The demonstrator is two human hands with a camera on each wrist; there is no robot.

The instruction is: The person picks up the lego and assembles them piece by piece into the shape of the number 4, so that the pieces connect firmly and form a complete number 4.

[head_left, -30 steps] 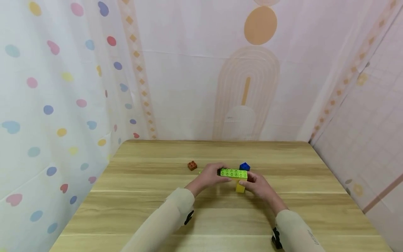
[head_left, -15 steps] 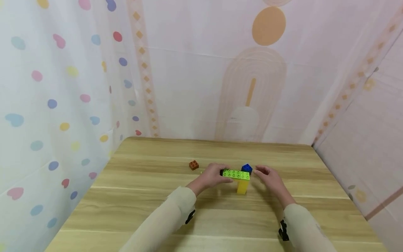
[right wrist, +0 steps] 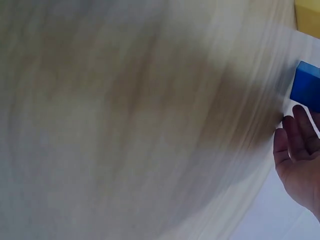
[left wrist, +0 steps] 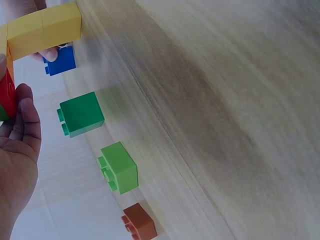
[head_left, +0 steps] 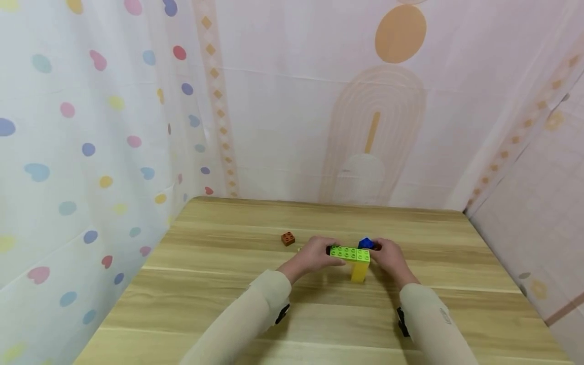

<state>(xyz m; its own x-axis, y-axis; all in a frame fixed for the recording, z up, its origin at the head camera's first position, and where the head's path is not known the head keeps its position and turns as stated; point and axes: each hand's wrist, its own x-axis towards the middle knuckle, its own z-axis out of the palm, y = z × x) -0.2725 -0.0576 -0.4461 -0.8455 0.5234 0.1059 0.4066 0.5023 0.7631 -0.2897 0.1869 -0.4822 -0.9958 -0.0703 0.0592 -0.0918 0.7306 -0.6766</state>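
Build of lime, yellow and red plastic bricks, partly joined imo
Left hand, reaching from seven o'clock, is clamped on its nine o'clock end. Right hand, from five, pinches a blue plastic brick at one, seemingly unattached. Loose plastic round to ten: dark-green brick, lime-green brick, rust-brown brick.

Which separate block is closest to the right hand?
The blue block: the right hand has its fingertips at it. The dark green block, light green block and brown block stand farther off, to the left.
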